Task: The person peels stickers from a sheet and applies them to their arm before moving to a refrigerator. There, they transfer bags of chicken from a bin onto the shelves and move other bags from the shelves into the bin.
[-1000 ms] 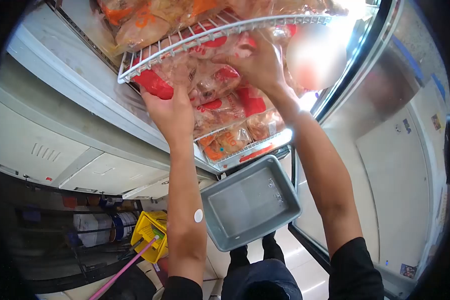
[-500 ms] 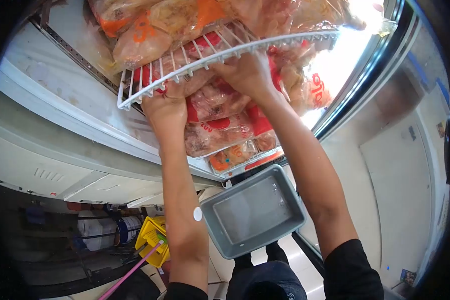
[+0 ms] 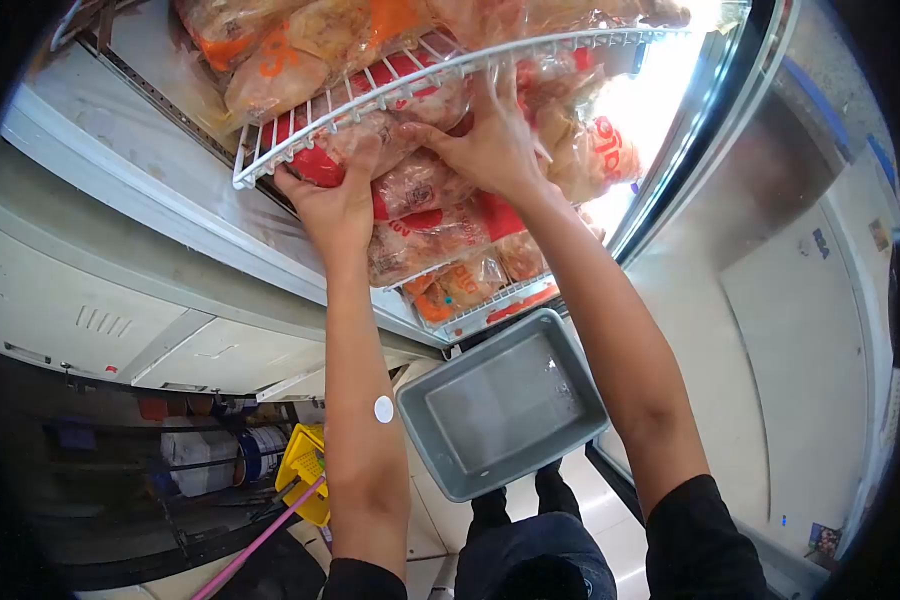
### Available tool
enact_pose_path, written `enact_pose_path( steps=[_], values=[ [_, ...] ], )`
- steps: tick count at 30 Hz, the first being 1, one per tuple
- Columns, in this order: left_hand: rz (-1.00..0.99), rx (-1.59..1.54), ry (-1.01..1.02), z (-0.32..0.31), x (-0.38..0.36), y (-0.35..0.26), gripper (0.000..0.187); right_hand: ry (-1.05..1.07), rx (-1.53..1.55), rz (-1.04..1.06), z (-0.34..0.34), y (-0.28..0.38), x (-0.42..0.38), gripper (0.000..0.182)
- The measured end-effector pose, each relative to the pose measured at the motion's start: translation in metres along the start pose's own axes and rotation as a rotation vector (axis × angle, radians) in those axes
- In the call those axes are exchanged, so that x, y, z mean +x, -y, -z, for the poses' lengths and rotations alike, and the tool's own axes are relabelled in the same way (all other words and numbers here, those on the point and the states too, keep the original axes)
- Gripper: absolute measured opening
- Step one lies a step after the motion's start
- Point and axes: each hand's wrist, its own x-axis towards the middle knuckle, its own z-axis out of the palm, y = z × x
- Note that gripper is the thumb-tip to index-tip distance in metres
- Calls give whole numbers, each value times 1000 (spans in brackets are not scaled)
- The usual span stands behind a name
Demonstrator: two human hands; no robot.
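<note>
Clear bags of raw chicken with red print fill the refrigerator below a white wire shelf point(image 3: 450, 66). My left hand point(image 3: 332, 205) touches the near left end of the upper chicken bag point(image 3: 370, 132), thumb raised and fingers apart. Against that bag's right side is my right hand point(image 3: 495, 150), its thumb pointing left and its fingers spread upward under the shelf edge. Some fingertips are hidden by the bags and wires. Another chicken bag point(image 3: 420, 190) lies just beneath, between my wrists.
More chicken bags point(image 3: 300, 60) rest on the wire shelf. A grey tub point(image 3: 430, 455) sits below my arms. The glass door point(image 3: 710, 290) stands open at right. At lower left are a yellow plastic container point(image 3: 305, 465) and a pink pole point(image 3: 260, 540).
Both hands have shifted on the upper bag, and their fingers show more spread than before. More of that bag shows under the shelf. The view has shifted slightly.
</note>
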Motion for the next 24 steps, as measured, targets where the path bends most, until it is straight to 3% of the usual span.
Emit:
enact_pose_path(
  steps=[1,4,7,8,12,13,15,19,20,23,24],
  values=[
    [-49,31,25,-1,0,-3,66,18,-11,-15,3,2,0,104],
    [83,119,89,3,-6,-14,69,-175,-113,76,0,6,-3,96],
    [80,235,135,5,1,1,73,-216,-171,243,-13,-1,-6,84],
    [94,247,120,2,5,1,63,-196,-99,275,-17,-5,-1,66],
    [98,669,262,-9,40,5,54,-302,-221,247,-35,-18,14,50],
    [156,853,266,-17,42,-1,57,-246,-180,198,-35,-25,14,58],
    [64,874,267,-32,36,-8,60,-140,-90,124,-34,-34,18,74],
    [146,967,397,-48,41,-11,60,33,-79,12,-24,-49,34,76],
    [168,868,463,-42,46,1,71,25,-100,17,-18,-46,33,78],
    [-125,749,268,-30,24,-9,78,-31,-236,97,-17,-41,21,82],
    [85,855,284,-25,19,-19,87,-45,-260,77,-16,-37,17,81]
  ],
)
